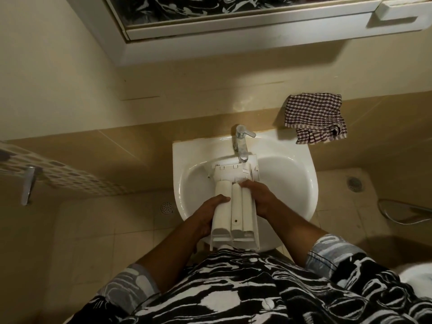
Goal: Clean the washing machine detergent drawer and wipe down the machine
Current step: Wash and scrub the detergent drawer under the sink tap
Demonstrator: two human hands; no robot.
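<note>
A white detergent drawer point(235, 206) lies underside up across a white sink point(289, 174), its far end under the chrome tap point(242, 142). My left hand point(209, 213) grips the drawer's left side, thumb on top. On the right side my right hand point(259, 197) holds the drawer, fingers lying over its top near the middle. A checked cloth point(314, 118) lies on the ledge behind the sink, to the right of the tap. No water shows at the tap.
A mirrored cabinet point(245, 26) hangs above the sink. A patterned towel on a rail point(46, 174) is at the left. Floor drains point(167, 207) sit left and right of the basin. A shower hose point(402, 213) lies at the right.
</note>
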